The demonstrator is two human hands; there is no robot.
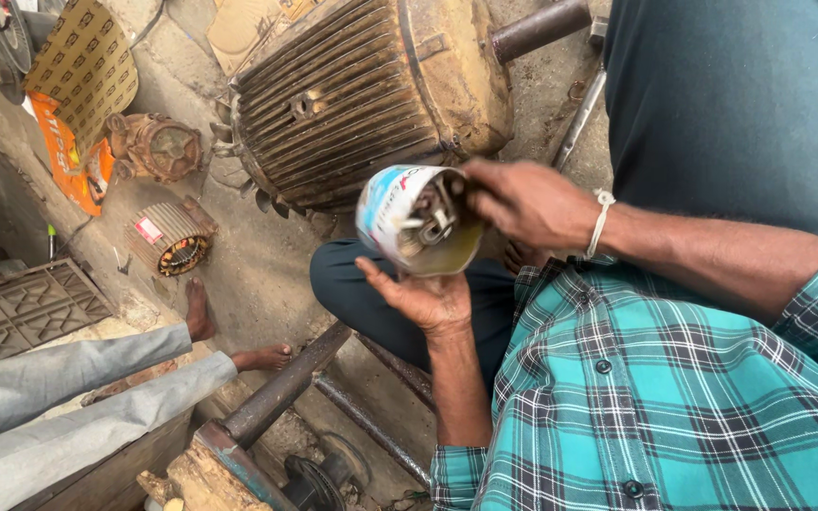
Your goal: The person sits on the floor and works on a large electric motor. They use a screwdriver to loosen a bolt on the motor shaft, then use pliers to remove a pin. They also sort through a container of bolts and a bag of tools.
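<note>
Far over on the left, a stack of patterned cardboard [84,59] leans against the wall above an orange printed sheet [66,156]. Below it a dark moulded mat [21,308] lies on the floor. Beside that, a co-worker's grey trouser legs [59,388] stretch across, bare feet [239,345] resting on the concrete floor [257,255]. Just beyond the toes sits a small wound stator [170,238], and behind it a rusty little motor housing [155,147].

Toward the middle, a big ribbed motor body [362,90] fills the top, its shaft [540,28] poking out to the right. Lower down, heavy steel bars [286,383] run diagonally across the floor.

In front of the motor, the left hand [423,298] is cupped palm up under a cut-open tin can [414,220], fingers loosely curled against its underside. The can is tipped on its side, held over the person's lap, with small metal parts [435,222] showing inside. The right hand [527,203] comes in from the right, fingers bent and pinched together at the can's mouth, touching its rim; a white thread band [601,220] circles that wrist. Furthest right, a teal checked shirt [655,397] covers the arm.
</note>
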